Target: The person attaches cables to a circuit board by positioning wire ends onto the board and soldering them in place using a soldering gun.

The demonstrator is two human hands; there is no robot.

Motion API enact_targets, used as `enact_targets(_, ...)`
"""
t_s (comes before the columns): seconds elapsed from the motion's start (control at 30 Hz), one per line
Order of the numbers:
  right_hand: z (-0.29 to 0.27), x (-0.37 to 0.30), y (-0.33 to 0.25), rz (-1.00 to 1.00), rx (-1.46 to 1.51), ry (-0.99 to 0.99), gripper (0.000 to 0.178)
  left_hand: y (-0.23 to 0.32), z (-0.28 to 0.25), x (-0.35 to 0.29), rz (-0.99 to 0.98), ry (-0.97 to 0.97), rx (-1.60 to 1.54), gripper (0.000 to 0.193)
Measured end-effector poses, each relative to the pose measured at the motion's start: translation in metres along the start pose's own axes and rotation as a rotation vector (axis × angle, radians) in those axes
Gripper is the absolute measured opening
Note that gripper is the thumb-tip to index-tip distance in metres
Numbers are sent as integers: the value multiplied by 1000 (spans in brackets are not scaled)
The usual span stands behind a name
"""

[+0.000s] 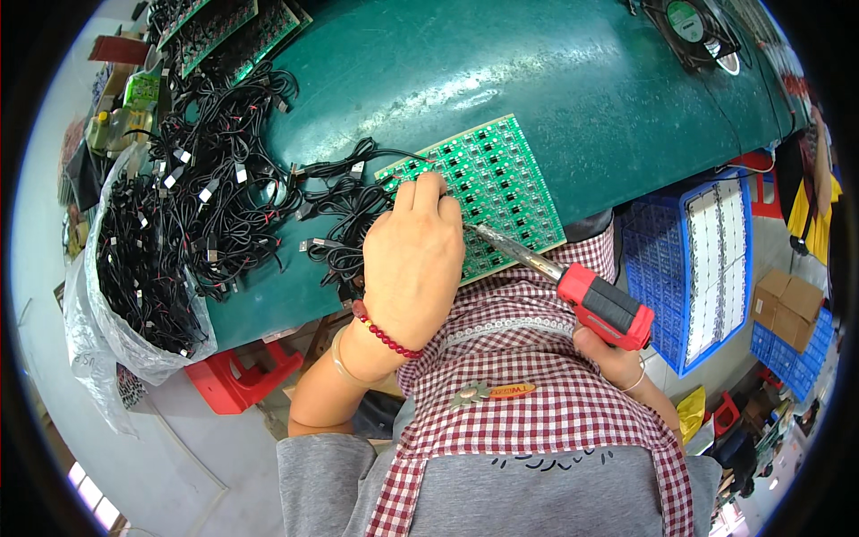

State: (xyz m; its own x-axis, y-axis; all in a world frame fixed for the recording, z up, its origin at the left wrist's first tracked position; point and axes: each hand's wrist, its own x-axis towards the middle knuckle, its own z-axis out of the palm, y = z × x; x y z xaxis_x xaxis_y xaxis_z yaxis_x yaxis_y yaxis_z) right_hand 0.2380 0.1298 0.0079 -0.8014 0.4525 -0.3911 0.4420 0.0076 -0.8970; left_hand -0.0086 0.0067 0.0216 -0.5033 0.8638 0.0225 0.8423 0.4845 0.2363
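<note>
A green circuit board (pixel 514 183) with rows of small parts lies near the table's front edge. My left hand (pixel 413 246) is closed over the board's left side, fingertips bent down against it; what they pinch is hidden. In my right hand (pixel 613 360) is a red-and-black soldering iron (pixel 610 306), its metal tip pointing left over the board, close to my left fingers. Bundled black cables (pixel 344 215) lie along the board's left edge, partly behind my left hand, and one reaches onto the board's upper left corner.
A large heap of black USB cables (pixel 210 179) covers the left of the green table (pixel 376 63), some in a clear plastic bag (pixel 148 353). More boards (pixel 215 36) stand at the far left. A fan (pixel 687 27) sits far right. Beside me are a blue crate (pixel 684 277) and red stool (pixel 242 380).
</note>
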Motion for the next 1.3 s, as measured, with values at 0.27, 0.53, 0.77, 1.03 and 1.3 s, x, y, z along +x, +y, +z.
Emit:
enact_targets(0.27, -5, -4, 12, -108, 42, -54, 15, 1, 0, 0, -3, 4, 11, 11)
enact_targets(0.53, -6, -10, 15, 86, 96, -21, 25, 1, 1, 1, -1, 5, 1, 9)
enact_targets(0.77, -2, -3, 3, 68, 37, -26, 26, 0, 3, -1, -1, 32, 11, 11)
enact_targets(1.03, -2, -9, 13, -1, 74, -11, 28, 1, 2, -2, 0, 24, 14, 12)
enact_targets(1.3, -7, -15, 23, 38, 152, -42, 31, 0, 3, -1, 0, 37, 15, 9)
